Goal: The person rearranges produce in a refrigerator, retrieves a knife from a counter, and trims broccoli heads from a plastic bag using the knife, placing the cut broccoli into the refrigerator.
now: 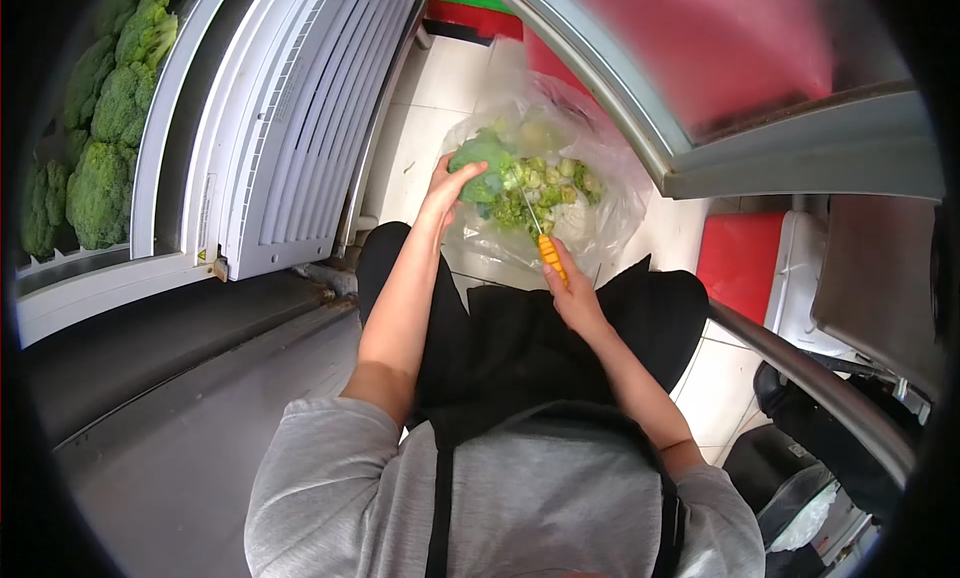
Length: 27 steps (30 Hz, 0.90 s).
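My left hand [450, 190] is closed around a head of broccoli [484, 160], its thumb lying across the near side. In my right hand [575, 296] is a small knife by its yellow handle [550, 254]. The thin blade points away from me, toward the broccoli and the cut pieces; whether it touches them I cannot tell. Under both hands a clear plastic bag [622, 240] lies spread on the floor. Pale green broccoli trimmings [545, 186] are heaped in it, right of the held head.
On my left, several broccoli heads [105, 193] sit in a case above a white slatted panel [325, 118]. A metal-framed glass panel [650, 108] slants on the right. Beyond my right knee stand a red box [738, 263] and a metal rail [820, 383]. White tiles [440, 73] cover the floor.
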Each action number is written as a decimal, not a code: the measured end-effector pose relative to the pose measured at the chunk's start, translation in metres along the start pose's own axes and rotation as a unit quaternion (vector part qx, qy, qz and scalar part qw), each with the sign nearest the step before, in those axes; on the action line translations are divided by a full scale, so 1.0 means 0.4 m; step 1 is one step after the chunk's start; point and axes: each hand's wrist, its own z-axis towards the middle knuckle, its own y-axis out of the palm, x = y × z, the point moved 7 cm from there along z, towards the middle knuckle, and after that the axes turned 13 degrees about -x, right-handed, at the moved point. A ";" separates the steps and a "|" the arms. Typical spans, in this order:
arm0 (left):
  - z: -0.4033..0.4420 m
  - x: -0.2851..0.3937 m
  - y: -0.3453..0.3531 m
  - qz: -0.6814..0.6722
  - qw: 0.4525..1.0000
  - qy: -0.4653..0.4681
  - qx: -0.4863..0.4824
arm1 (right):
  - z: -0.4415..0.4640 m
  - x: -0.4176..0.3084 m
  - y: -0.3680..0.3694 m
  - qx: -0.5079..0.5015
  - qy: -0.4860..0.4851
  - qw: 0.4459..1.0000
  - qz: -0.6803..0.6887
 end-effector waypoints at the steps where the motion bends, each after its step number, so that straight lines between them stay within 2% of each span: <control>1: 0.006 -0.016 -0.016 -0.048 0.998 -0.011 0.034 | -0.004 -0.010 -0.002 -0.013 0.023 1.000 0.016; 2: 0.010 -0.030 -0.021 -0.049 0.998 -0.011 0.034 | -0.009 -0.021 -0.005 -0.026 0.047 0.998 0.032; 4: 0.016 -0.061 -0.016 -0.237 0.971 -0.017 0.012 | -0.039 -0.105 -0.020 0.058 -0.067 0.996 0.028; 5: 0.011 -0.058 -0.008 -0.269 0.961 0.022 0.060 | -0.050 -0.126 -0.021 0.085 -0.104 0.991 0.026; 6: 0.015 -0.071 -0.007 -0.269 0.961 0.020 0.061 | -0.073 -0.152 -0.033 0.151 -0.186 0.971 -0.002; 8: 0.024 -0.075 -0.019 -0.297 0.949 0.062 0.088 | -0.081 -0.132 -0.036 0.216 -0.266 0.939 -0.031; 9: 0.024 -0.082 -0.019 -0.297 0.949 0.061 0.086 | 0.000 0.012 0.001 0.099 -0.089 0.989 0.055; 10: 0.030 -0.066 -0.018 -0.288 0.951 0.103 0.053 | 0.032 0.120 0.036 -0.021 0.089 0.986 0.136; 11: 0.046 -0.041 -0.021 -0.276 0.950 0.146 0.020 | 0.011 0.133 0.035 -0.059 0.100 0.981 0.154; 12: 0.080 -0.024 -0.040 -0.277 0.948 0.154 0.016 | -0.007 0.116 0.036 -0.050 0.101 0.979 0.170; 14: 0.086 -0.095 -0.062 -0.323 0.941 0.099 0.023 | -0.012 0.076 0.017 -0.022 0.070 0.973 0.219; 16: 0.107 -0.084 -0.041 -0.339 0.935 0.100 0.033 | 0.009 0.084 -0.008 -0.032 0.084 0.962 0.259; 18: 0.101 -0.128 -0.017 -0.234 0.971 -0.004 0.057 | 0.013 0.107 -0.030 -0.047 0.107 0.946 0.303; 19: 0.112 -0.155 -0.014 -0.149 0.985 -0.067 0.056 | 0.013 0.132 -0.053 -0.037 0.134 0.919 0.368; 20: 0.124 -0.179 -0.004 -0.153 0.984 -0.070 0.055 | 0.007 0.154 -0.069 -0.026 0.161 0.888 0.430; 21: 0.146 -0.201 0.008 0.006 0.994 -0.106 0.035 | -0.003 0.146 -0.108 0.031 0.145 0.886 0.440; 22: 0.179 -0.234 0.012 0.164 0.976 -0.139 0.013 | -0.008 0.128 -0.156 0.083 0.100 0.902 0.412; 23: 0.300 -0.388 -0.044 0.230 0.965 -0.122 0.021 | -0.020 0.102 -0.192 0.134 0.059 0.906 0.397; 24: 0.280 -0.352 -0.002 0.225 0.966 -0.123 0.018 | -0.036 0.075 -0.227 0.184 0.016 0.907 0.378; 25: 0.232 -0.258 0.078 0.420 0.893 -0.164 0.002 | -0.050 0.067 -0.245 0.202 0.016 0.907 0.370; 26: 0.203 -0.213 0.149 0.596 0.779 -0.195 -0.013 | -0.056 0.077 -0.250 0.205 0.017 0.908 0.365; 27: 0.215 -0.233 0.177 0.638 0.753 -0.126 0.101 | -0.062 0.094 -0.241 0.195 0.028 0.909 0.367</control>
